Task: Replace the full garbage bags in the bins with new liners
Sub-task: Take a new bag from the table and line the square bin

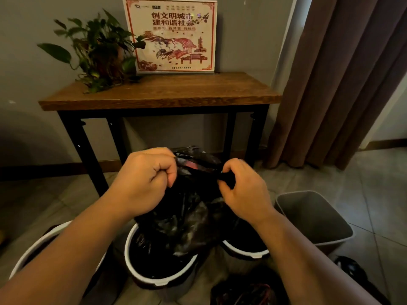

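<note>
Head view: my left hand (143, 179) and right hand (242, 190) are each pinching a gathered edge of the black garbage bag (187, 219), fingers curled round the plastic. I judge I am drawing its mouth closed for tying. The bag is hanging directly below both hands, its base sitting in the white-rimmed bin (127, 252). An unlined grey bin (315, 216) is standing right of my right hand. The table (154, 93) is standing just beyond the hands and crowding any forward lift.

Bag (187, 216) in middle bin (141, 276); table (158, 93) behind; plant (99, 51) on table.
</note>
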`<control>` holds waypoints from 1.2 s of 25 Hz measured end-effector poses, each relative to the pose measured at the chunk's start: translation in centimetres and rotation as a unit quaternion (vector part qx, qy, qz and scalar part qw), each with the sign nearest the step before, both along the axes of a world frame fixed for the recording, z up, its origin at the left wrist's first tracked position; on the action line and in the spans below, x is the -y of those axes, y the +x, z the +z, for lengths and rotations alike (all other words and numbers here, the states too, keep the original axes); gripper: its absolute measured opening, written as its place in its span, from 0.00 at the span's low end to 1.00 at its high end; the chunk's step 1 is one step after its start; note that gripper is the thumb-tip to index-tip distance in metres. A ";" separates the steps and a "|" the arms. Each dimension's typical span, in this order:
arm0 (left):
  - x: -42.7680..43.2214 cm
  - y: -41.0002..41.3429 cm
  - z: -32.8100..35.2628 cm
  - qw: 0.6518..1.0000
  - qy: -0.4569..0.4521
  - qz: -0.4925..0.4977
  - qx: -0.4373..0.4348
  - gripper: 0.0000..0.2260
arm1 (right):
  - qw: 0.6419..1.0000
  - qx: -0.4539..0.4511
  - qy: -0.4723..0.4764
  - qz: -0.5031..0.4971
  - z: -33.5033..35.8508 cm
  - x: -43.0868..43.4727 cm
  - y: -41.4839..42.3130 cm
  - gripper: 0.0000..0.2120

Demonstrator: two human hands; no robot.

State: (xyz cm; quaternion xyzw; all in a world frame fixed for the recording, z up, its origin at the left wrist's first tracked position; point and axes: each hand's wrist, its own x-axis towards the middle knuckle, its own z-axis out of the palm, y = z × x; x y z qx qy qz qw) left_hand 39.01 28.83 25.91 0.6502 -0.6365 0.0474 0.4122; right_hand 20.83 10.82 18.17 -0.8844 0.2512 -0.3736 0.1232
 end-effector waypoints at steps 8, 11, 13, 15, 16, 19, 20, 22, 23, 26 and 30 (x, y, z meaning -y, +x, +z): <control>-1.1 4.4 -3.5 0.974 0.153 0.125 0.109 0.20 | 0.999 0.035 0.023 0.005 1.2 1.2 -1.4 0.12; -1.1 5.1 -4.7 0.938 0.216 0.205 0.175 0.09 | 0.991 0.088 0.091 0.047 2.9 1.4 -2.7 0.21; -1.1 5.3 -5.4 0.919 0.249 0.236 0.194 0.10 | 0.989 0.101 0.081 0.064 3.7 1.6 -3.7 0.19; -1.2 5.6 -5.7 0.908 0.279 0.234 0.207 0.15 | 0.994 0.072 0.055 0.063 4.2 2.0 -4.6 0.15; -1.2 5.7 -5.6 0.908 0.271 0.236 0.214 0.16 | 0.996 0.048 0.049 0.052 4.4 2.1 -5.0 0.15; -1.1 5.0 -4.9 0.913 0.198 0.270 0.234 0.10 | 0.997 -0.042 0.057 0.022 3.8 2.2 -5.0 0.20; -0.9 4.5 -4.7 0.919 0.176 0.277 0.221 0.07 | 0.996 -0.075 0.055 0.009 3.6 2.0 -4.8 0.19; -0.5 3.6 -4.3 0.929 0.144 0.293 0.172 0.05 | 0.995 -0.100 0.023 0.001 3.4 1.6 -4.3 0.12; -0.3 3.5 -4.3 0.932 0.131 0.301 0.155 0.05 | 0.995 -0.098 0.010 0.010 3.4 1.4 -4.2 0.09; -0.4 3.8 -4.4 0.930 0.115 0.310 0.161 0.03 | 0.991 -0.123 -0.001 0.055 3.6 0.9 -4.1 0.15; -1.5 4.0 -4.4 0.920 0.143 0.308 0.195 0.02 | 0.976 -0.214 -0.023 0.033 3.5 0.1 -3.5 0.15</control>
